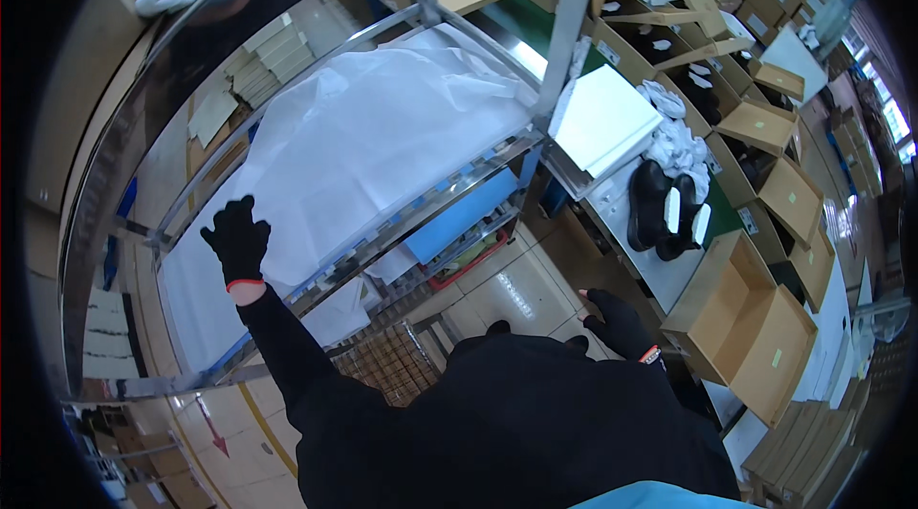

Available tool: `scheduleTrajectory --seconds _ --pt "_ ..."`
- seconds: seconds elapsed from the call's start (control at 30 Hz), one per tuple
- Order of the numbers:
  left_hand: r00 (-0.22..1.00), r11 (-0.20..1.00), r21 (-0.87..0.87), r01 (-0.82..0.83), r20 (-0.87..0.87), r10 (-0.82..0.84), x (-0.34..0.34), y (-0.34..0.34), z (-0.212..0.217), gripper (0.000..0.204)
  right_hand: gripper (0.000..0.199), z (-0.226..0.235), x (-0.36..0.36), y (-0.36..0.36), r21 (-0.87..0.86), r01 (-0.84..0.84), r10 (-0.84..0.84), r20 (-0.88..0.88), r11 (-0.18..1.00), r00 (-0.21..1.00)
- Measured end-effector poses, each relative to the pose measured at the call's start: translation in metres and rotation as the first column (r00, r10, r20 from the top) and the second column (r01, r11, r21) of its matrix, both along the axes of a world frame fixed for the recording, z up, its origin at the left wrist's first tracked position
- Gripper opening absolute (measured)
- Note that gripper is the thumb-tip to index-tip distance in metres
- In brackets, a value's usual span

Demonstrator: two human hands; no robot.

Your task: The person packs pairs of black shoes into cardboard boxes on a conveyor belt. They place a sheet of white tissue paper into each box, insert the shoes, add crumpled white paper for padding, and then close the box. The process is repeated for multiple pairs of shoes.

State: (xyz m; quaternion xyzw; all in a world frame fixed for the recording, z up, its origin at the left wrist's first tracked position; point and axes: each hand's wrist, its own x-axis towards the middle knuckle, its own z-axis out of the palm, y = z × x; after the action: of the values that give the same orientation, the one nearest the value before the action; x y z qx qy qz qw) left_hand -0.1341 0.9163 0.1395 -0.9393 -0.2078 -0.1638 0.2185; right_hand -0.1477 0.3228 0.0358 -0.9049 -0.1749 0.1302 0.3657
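Observation:
My left hand [238, 239], in a black glove with a red cuff, is over the left part of a large stack of thin white paper sheets [354, 145] on a metal-framed rack. Its fingers are apart, with nothing visible in them; whether they touch the paper I cannot tell. My right hand [620, 323], in a black glove with bare fingertips, hangs low beside the worktable's edge, fingers apart and holding nothing. Beyond it a pair of black shoes [664, 208] with white inserts lies on the table, next to crumpled white paper [677, 141].
An open brown shoebox [722, 294] stands at the table's right. Several more boxes holding black shoes line the green conveyor [526, 26]. A white stack [602, 117] sits by the rack's post [564, 40]. Below the rack are a blue sheet [464, 217] and a wire basket [387, 364].

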Motion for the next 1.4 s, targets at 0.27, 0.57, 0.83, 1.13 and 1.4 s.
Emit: scheduleTrajectory --seconds 0.27,0.57,0.83,1.13,1.4 --pt "0.645 0.798 -0.024 0.603 0.602 -0.47 0.079 -0.108 0.068 0.064 0.047 0.009 0.011 0.035 0.027 -0.111 0.111 0.019 0.993 0.994" --pt "0.87 0.937 -0.127 0.326 0.427 -0.245 0.231 -0.107 -0.116 0.078 0.045 0.003 -0.017 0.013 -0.039 0.041 -0.04 0.023 0.998 0.999" --pt "0.768 0.513 -0.634 0.579 0.636 -0.081 0.263 -0.106 -0.155 0.04 0.045 -0.007 -0.054 -0.008 -0.053 0.277 -0.28 -0.073 0.959 0.957" --pt "0.577 0.413 -0.537 0.736 0.816 0.033 0.184 -0.106 -0.089 0.045 0.049 -0.007 -0.02 -0.001 -0.013 0.053 -0.054 -0.036 0.999 0.998" --pt "0.547 -0.106 -0.539 0.836 0.797 0.257 0.119 -0.093 -0.069 0.045 0.056 0.005 0.042 0.049 0.382 -0.04 0.124 -0.199 0.923 0.972"
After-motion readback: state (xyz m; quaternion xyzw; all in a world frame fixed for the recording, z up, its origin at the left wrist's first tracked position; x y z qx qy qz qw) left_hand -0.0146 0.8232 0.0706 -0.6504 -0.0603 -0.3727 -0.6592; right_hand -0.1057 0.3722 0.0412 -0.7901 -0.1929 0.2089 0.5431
